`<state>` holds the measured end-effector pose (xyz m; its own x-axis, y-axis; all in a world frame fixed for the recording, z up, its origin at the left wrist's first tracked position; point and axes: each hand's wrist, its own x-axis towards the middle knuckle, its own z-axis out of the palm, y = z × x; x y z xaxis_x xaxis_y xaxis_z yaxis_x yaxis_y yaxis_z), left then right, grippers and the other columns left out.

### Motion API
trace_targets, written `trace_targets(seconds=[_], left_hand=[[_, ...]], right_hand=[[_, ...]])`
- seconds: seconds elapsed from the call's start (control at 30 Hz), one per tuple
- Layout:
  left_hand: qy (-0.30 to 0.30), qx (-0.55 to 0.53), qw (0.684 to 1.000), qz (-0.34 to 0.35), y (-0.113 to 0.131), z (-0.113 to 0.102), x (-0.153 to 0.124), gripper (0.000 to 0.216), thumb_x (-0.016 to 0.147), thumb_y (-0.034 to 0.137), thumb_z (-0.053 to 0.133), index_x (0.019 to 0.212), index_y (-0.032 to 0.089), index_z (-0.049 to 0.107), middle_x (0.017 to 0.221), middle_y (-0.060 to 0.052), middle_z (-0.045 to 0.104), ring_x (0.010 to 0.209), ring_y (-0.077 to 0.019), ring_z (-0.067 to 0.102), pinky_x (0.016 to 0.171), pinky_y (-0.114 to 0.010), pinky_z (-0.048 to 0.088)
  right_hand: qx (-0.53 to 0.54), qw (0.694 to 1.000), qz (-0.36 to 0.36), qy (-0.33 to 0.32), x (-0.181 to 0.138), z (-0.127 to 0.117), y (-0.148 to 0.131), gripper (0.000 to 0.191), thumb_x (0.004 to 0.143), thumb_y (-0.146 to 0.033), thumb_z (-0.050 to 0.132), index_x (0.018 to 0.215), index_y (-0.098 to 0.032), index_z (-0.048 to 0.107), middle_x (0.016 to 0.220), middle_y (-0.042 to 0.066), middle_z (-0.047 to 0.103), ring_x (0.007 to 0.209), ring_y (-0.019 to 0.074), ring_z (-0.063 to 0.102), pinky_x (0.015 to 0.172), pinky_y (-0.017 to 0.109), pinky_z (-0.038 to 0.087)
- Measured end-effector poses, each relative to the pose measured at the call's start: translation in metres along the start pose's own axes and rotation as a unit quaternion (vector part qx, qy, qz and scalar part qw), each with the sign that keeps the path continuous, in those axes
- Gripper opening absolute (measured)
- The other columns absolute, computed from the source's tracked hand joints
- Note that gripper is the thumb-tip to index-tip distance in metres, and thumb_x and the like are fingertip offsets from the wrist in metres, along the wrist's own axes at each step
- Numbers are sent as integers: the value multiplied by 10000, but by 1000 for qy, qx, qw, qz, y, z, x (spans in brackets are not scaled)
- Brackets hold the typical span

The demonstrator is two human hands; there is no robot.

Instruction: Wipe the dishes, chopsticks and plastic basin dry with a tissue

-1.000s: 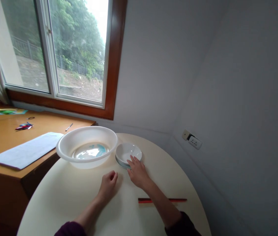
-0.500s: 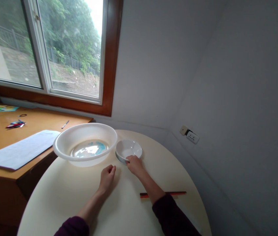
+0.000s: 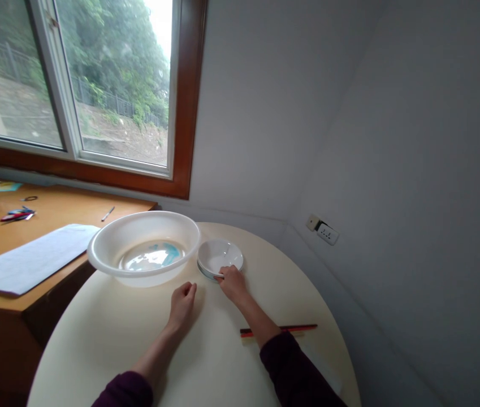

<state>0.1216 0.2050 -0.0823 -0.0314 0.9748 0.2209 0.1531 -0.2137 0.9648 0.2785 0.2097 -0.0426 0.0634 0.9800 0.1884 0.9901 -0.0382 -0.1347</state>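
My right hand [image 3: 233,284] is closed on the near rim of a white bowl [image 3: 214,254]. That bowl lies over another dish, whose edge [image 3: 204,273] shows beneath it on the left. My left hand [image 3: 182,302] rests as a loose fist on the pale round table [image 3: 95,339], apart from the dishes, with nothing visible in it. Behind it stands a large translucent white basin [image 3: 115,243] with a blue patch on its bottom. Dark and reddish chopsticks [image 3: 297,328] lie under my right forearm, which hides part of them.
A wooden desk [image 3: 57,200] adjoins the table on the left, bearing a white sheet [image 3: 36,257], a pen [image 3: 107,213] and several small coloured items [image 3: 18,215]. Grey walls meet behind the table, with a socket [image 3: 327,233] on the right one. A window is at upper left.
The view has shifted slightly, so everything sits a little further left. My right hand keeps its grip, and the upper bowl seems slightly closer to the dish below. My left fist is unchanged.
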Motion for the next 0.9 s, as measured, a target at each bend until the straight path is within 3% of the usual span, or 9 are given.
trace_targets(seconds=[0.47, 0.73, 0.9], left_hand=[[-3, -10, 1000, -5, 2, -2, 0, 356, 708, 434, 447, 464, 222, 298, 463, 71, 257, 488, -106, 290, 485, -245, 242], [-1, 0, 1000, -4, -3, -2, 2, 355, 710, 433, 448, 460, 215, 322, 459, 69, 268, 490, -109, 295, 482, -245, 233], [-1, 0, 1000, -4, -6, -2, 4, 361, 709, 446, 447, 459, 214, 330, 454, 71, 268, 480, -107, 295, 481, -245, 233]], right_hand=[[-2, 1000, 7, 26, 2, -11, 7, 287, 838, -420, 493, 869, -190, 663, 885, 93, 645, 801, 197, 604, 668, 258, 387], [16, 996, 0, 92, 3, -2, 27, 250, 825, -411, 543, 780, -185, 642, 793, 57, 647, 781, 173, 584, 659, 229, 366], [16, 988, -42, 147, -8, 3, 40, 246, 842, -389, 533, 744, -183, 625, 771, 43, 647, 803, 174, 563, 687, 232, 369]])
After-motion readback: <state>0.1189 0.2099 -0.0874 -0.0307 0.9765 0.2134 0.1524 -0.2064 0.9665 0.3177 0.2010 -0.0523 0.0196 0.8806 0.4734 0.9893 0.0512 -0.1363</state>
